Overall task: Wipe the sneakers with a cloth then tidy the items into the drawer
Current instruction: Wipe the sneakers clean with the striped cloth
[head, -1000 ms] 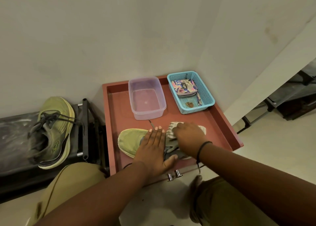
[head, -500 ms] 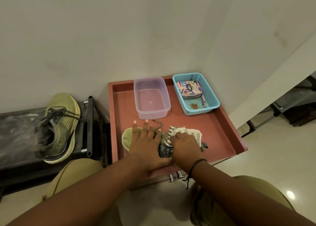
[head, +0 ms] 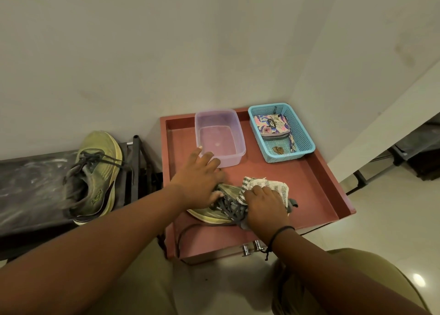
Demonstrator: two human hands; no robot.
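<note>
In the head view, a red open drawer [head: 321, 186] sits pulled out below a pale wall. Inside it, near the front, a yellow-green sneaker [head: 214, 213] lies on its side with its dark laces showing. The left hand [head: 198, 182] rests over the sneaker's toe end, fingers spread and flat, its grip apart and pressing down rather than closed around anything. The right hand [head: 265, 206] presses a striped cloth [head: 264, 183] onto the sneaker's heel end, its grip curled together on the cloth. Behind the hands, a clear plastic tub [head: 238, 157] stands at the back of the drawer, just beside a blue mesh basket [head: 304, 136] that holds a patterned pouch [head: 271, 124]. The left fingertips reach close to the tub's near wall. To the left of the drawer, a second sneaker [head: 95, 176] of the same colour lies on a dark bench [head: 28, 188], well apart from the first.
</note>
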